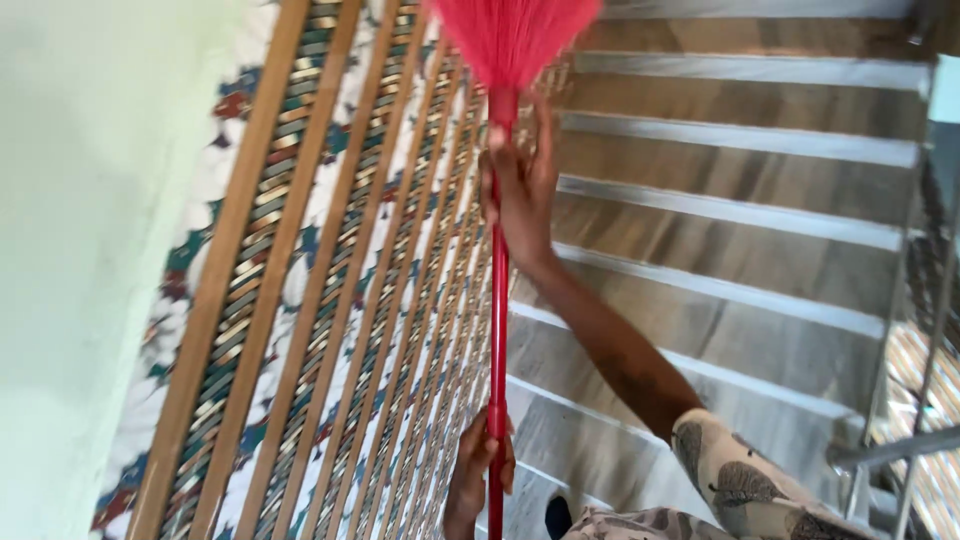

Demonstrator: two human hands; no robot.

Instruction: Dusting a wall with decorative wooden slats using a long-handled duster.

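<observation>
Both hands clamp the red broom (498, 300): right hand (522, 190) far up near the bristles, left hand (480, 470) near; sweeping the stairs (740, 220), steady grip needed

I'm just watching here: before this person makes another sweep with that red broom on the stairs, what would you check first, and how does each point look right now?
1. Right hand gripping the broom handle high up, near the bristles: ok.
2. Left hand closed on the handle lower down: ok.
3. Bristles touching a surface: cannot tell, cut off at the frame's top.
4. Steps free of objects: ok where visible.
5. Footing: cannot tell, only a dark shoe tip shows.
</observation>
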